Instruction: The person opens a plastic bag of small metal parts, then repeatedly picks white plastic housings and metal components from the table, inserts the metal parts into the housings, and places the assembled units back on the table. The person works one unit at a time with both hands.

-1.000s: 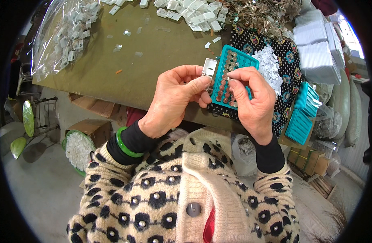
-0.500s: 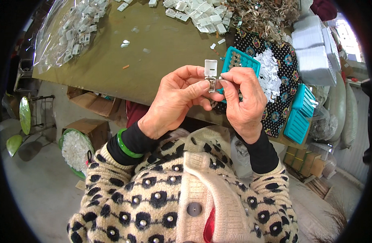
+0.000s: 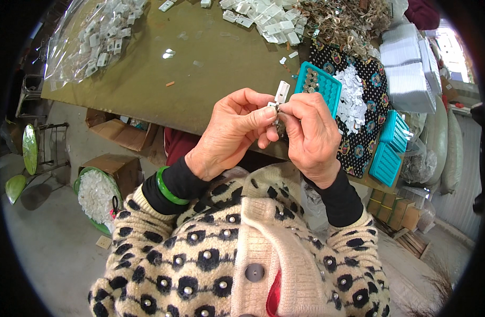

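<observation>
My left hand pinches a small white plastic case whose hinged lid stands up, above the table's near edge. At the case's lower part, the thumb and finger of my right hand are closed together; a tiny piece between them is too small and covered to name. Just beyond my right hand lies a teal tray with round pockets, some holding small round metallic pieces. Beside it, a heap of small white pieces rests on a black patterned cloth.
More white cases are piled at the table's far side, with tangled brownish parts beside them. A clear bag of white cases lies far left. Teal trays and stacked white trays stand right. A green basin sits on the floor.
The white case has turned so its lid now shows narrow and slanted. My right fingertips have moved left, up against the case.
</observation>
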A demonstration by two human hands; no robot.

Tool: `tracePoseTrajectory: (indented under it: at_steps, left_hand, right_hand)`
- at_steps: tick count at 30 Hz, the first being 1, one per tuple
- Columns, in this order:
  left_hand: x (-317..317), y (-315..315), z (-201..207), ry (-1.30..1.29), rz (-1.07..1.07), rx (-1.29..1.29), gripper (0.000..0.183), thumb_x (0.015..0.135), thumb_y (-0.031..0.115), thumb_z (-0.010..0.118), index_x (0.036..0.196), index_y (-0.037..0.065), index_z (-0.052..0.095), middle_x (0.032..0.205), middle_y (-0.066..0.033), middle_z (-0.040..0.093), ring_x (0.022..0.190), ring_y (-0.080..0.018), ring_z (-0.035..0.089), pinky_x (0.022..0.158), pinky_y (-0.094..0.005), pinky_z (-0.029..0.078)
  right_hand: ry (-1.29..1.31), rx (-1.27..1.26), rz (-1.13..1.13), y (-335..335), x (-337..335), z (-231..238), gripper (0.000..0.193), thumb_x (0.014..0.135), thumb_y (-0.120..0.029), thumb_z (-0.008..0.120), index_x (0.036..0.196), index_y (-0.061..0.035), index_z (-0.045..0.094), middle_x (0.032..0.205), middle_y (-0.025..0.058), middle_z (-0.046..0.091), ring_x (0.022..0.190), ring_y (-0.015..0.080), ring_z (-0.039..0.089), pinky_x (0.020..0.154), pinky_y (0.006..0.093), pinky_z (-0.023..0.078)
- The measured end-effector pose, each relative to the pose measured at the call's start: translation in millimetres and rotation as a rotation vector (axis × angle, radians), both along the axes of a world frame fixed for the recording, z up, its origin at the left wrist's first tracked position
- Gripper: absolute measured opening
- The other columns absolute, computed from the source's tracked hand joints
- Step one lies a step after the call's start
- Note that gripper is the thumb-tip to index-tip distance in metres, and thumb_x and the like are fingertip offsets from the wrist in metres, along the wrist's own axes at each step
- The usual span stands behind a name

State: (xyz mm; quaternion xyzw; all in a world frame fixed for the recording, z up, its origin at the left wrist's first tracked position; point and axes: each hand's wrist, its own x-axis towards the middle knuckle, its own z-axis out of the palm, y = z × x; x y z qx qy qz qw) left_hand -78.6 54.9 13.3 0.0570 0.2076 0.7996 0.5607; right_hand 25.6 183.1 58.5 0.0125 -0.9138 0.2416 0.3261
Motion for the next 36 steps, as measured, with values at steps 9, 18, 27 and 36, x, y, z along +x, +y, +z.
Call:
tracePoseTrajectory:
  at_steps: [9, 18, 27, 36]
  left_hand:
    - [2, -2, 4, 0.161, 0.028, -0.05, 0.017, 0.087, 0.004, 0.072, 0.097, -0.001, 0.059, 0.089, -0.011, 0.067, 0.068, -0.0178, 0.068, 0.051, -0.0243, 0.053]
    - [-11, -8, 14, 0.289, -0.077, 0.087, 0.019, 0.085, 0.0, 0.07, 0.105, 0.002, 0.069, 0.096, -0.015, 0.064, 0.083, -0.0293, 0.07, 0.061, -0.0334, 0.059]
    - [0, -3, 13, 0.317, -0.05, 0.056, 0.019, 0.089, 0.002, 0.067, 0.102, 0.003, 0.053, 0.101, -0.0127, 0.063, 0.084, -0.0283, 0.071, 0.061, -0.0326, 0.06]
    - [6, -5, 9, 0.14, -0.003, -0.008, 0.016, 0.093, 0.009, 0.065, 0.104, 0.002, 0.056, 0.094, -0.0138, 0.067, 0.077, -0.0234, 0.071, 0.059, -0.0296, 0.058]
  right_hand:
    - [-0.271, -1.328, 0.127, -4, 7, 9, 0.016, 0.09, 0.0, 0.066, 0.095, -0.0015, 0.051, 0.09, 0.0072, 0.06, 0.075, 0.0135, 0.061, 0.064, 0.0291, 0.052]
    - [-0.32, -1.567, 0.188, -4, 8, 27, 0.032, 0.089, 0.001, 0.068, 0.114, -0.0032, 0.05, 0.098, 0.0036, 0.056, 0.085, 0.0099, 0.059, 0.07, 0.0221, 0.049]
    - [-0.345, -1.404, 0.159, 3, 9, 29, 0.042, 0.091, 0.001, 0.064, 0.128, -0.0005, 0.045, 0.109, 0.0068, 0.058, 0.098, 0.0127, 0.059, 0.087, 0.0275, 0.051]
    - [-0.2, -1.017, -0.013, 6, 8, 13, 0.025, 0.094, -0.001, 0.061, 0.119, 0.0011, 0.062, 0.103, 0.0101, 0.069, 0.094, 0.0139, 0.065, 0.086, 0.0264, 0.052]
